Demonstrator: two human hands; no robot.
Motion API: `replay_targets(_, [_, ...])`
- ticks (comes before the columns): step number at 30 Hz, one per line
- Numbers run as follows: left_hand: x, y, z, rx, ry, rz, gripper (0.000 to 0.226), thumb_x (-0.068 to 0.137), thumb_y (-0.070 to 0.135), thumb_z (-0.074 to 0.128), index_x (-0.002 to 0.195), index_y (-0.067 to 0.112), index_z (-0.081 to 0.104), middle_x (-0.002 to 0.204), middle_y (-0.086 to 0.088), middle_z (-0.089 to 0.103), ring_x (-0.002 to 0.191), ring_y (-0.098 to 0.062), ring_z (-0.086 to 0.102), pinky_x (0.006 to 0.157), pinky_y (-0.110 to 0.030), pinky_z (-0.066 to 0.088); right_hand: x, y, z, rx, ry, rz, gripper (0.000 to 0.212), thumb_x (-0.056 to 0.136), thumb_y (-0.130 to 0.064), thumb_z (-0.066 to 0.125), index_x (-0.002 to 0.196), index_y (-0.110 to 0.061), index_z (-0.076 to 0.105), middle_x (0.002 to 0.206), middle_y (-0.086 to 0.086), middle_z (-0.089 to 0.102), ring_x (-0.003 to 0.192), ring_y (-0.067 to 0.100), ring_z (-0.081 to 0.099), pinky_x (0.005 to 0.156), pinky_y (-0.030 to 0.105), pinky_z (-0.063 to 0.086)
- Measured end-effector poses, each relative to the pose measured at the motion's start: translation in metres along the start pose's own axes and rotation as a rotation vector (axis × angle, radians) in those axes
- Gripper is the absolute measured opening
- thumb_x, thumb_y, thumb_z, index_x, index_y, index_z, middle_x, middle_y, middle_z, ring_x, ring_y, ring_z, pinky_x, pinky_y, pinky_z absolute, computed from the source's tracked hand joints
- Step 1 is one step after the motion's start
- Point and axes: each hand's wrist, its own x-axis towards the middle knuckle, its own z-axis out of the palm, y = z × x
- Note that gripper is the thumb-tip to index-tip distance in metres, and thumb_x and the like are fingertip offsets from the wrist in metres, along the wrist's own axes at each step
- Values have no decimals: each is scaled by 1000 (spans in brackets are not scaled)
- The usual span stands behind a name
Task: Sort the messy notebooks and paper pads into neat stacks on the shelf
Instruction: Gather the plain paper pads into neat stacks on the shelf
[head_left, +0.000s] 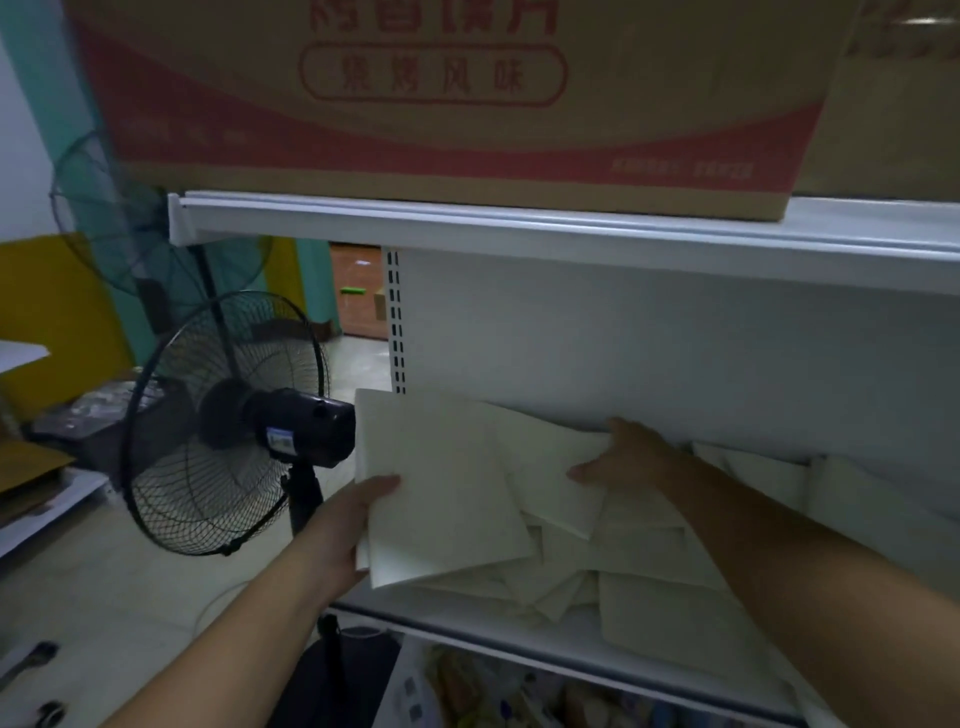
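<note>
Several cream paper pads lie in a messy overlapping heap (561, 582) on a white metal shelf (467, 631). My left hand (345, 530) grips the left edge of a large pad (441, 483) that is lifted and juts out past the shelf's left end. My right hand (621, 460) holds the right side of another pad (550, 467) lying just behind it, thumb on top. More pale pads (769, 473) sit further right along the shelf, partly hidden by my right forearm.
A black standing fan (228, 421) stands close to the shelf's left end, its motor almost touching the lifted pad. A large cardboard box (467, 104) sits on the upper shelf (519, 223). Packaged goods (493, 696) fill the shelf below.
</note>
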Motion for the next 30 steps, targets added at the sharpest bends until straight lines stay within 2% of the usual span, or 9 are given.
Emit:
replay_targets(3, [2, 1, 0, 38, 6, -7, 16, 94, 15, 49, 100, 8, 61, 76, -12, 74, 74, -30, 67, 71, -41, 51, -2, 1, -4, 181, -73, 28, 61, 74, -29, 79, 123, 0, 57, 113, 12, 64, 96, 24, 63, 74, 25, 49])
replay_targets(6, [-1, 4, 2, 31, 19, -24, 19, 93, 17, 50, 105, 7, 61, 85, -15, 73, 82, -32, 65, 72, -42, 51, -19, 1, -4, 507, -140, 34, 34, 86, -6, 65, 118, -4, 54, 88, 10, 63, 69, 21, 62, 47, 22, 49])
replay_targets(9, [-5, 11, 3, 19, 52, 15, 17, 94, 16, 50, 105, 8, 60, 96, -18, 67, 86, -34, 62, 74, -44, 50, -35, 8, -26, 672, -69, -15, 30, 89, -3, 59, 117, -14, 54, 91, 8, 63, 72, 18, 61, 47, 23, 51])
replay_targets(12, [-12, 17, 19, 54, 37, 62, 16, 93, 15, 50, 104, 9, 60, 98, -19, 66, 86, -35, 62, 74, -43, 50, -54, 31, -55, 867, 53, -34, 27, 89, -1, 57, 112, -15, 57, 100, 11, 62, 79, 19, 61, 51, 24, 50])
replay_targets(16, [-23, 15, 63, 83, -28, 108, 12, 95, 12, 47, 96, 12, 59, 73, -12, 72, 81, -33, 61, 69, -41, 48, -91, 74, -78, 1099, 128, -16, 26, 87, 3, 56, 104, -16, 63, 91, 5, 66, 82, 19, 61, 63, 28, 50])
replay_targets(21, [-34, -12, 143, 98, -125, 150, 21, 94, 14, 51, 114, 10, 57, 103, -14, 68, 93, -32, 64, 77, -43, 51, -144, 144, -97, 1240, 273, 62, 27, 89, 3, 52, 108, -13, 60, 84, 2, 65, 73, 14, 61, 48, 20, 50])
replay_targets(24, [-45, -39, 196, 159, -198, 147, 20, 93, 14, 52, 112, 10, 58, 100, -11, 69, 91, -29, 65, 75, -40, 52, -177, 191, -109, 1362, 448, 153, 30, 89, 3, 51, 112, -15, 58, 87, 2, 64, 75, 15, 60, 47, 19, 52])
replay_targets(27, [-61, -75, 254, 204, -271, 90, 25, 93, 16, 54, 118, 11, 56, 102, -11, 68, 91, -29, 65, 73, -40, 52, -210, 226, -115, 1373, 519, 189, 31, 89, 2, 53, 115, -13, 58, 87, 3, 64, 74, 17, 60, 53, 22, 54])
replay_targets(30, [-84, -118, 314, 244, -307, 31, 27, 94, 28, 56, 117, 14, 56, 102, -9, 68, 88, -27, 66, 74, -38, 53, -240, 242, -106, 1222, 465, 216, 27, 91, -1, 54, 117, -7, 55, 81, 6, 61, 60, 17, 58, 44, 21, 48])
